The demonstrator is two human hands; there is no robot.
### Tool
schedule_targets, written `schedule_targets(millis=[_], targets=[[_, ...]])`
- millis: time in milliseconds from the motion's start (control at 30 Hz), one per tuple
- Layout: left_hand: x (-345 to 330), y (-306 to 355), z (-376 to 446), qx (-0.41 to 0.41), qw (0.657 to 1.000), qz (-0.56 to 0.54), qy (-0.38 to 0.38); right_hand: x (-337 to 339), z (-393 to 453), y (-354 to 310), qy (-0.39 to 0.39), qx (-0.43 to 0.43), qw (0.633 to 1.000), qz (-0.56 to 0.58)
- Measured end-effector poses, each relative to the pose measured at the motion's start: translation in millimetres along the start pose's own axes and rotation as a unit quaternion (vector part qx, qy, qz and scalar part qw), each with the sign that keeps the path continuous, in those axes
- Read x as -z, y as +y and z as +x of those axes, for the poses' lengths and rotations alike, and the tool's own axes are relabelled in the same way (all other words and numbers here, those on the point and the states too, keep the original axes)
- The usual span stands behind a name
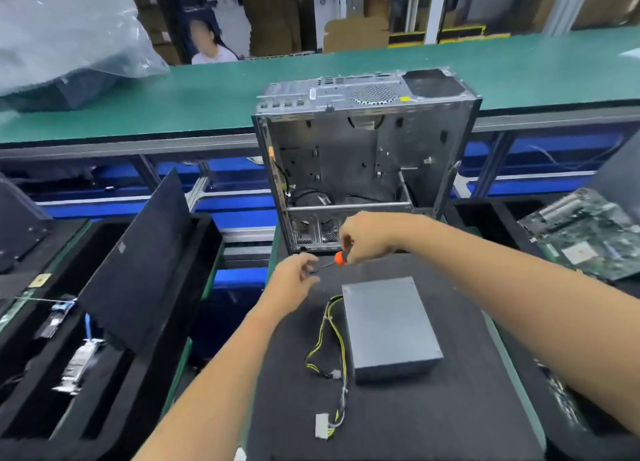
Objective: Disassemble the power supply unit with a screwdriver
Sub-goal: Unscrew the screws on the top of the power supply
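Matt grey metal power supply unit on a dark, seemingly felt-like mat; bare-metal computer case.

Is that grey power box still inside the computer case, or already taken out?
Out. The power supply unit lies flat on the black mat, in front of the open computer case.

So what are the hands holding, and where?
The right hand grips the screwdriver by its orange handle. The left hand pinches the shaft near the tip.

Bright, even light from above, soft shadows only; hands slightly blurred, and lines bend far from the computer case
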State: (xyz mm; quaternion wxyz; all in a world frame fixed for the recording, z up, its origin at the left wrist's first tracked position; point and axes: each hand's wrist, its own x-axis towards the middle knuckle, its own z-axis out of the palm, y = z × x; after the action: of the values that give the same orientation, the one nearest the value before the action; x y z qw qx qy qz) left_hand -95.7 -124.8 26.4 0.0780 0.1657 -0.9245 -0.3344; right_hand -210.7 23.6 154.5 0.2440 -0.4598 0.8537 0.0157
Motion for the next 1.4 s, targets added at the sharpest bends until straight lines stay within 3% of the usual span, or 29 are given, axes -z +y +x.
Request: schedule_targets(millis=[100,300,400,567,1100,1400], targets=[[-4.6,14.3,-6.9,-0.044,0.999,0.009,-0.015,12.9,-11.1,-4.8,0.031,0.001,0.999,0.007],[-16.6,34.4,-37.0,-0.059,0.993,-0.083,-0.059,32.6,-42.6,-15.8,0.133,0.032,0.989,0.051],[-24.9,42.1,-56.9,-0.046,0.983,-0.143,-0.11,32.5,-54.3,-24.8,0.114,0.043,0.991,0.053],[-30.8,42.8,-79.9,-0.044,0.98,-0.121,-0.152,9.8,-58.7,-37.6,0.06,0.059,0.996,0.009],[-52.3,49.8,-118.4,0.032,0.993,-0.098,-0.06,-20.1,-79.7,-26.5,0.09,0.116,0.989,0.003],[-47.8,36.3,-118.9,0.09,0.981,-0.158,-0.073,-18.6,-78.7,-29.6,0.103,0.102,0.989,-0.009]])
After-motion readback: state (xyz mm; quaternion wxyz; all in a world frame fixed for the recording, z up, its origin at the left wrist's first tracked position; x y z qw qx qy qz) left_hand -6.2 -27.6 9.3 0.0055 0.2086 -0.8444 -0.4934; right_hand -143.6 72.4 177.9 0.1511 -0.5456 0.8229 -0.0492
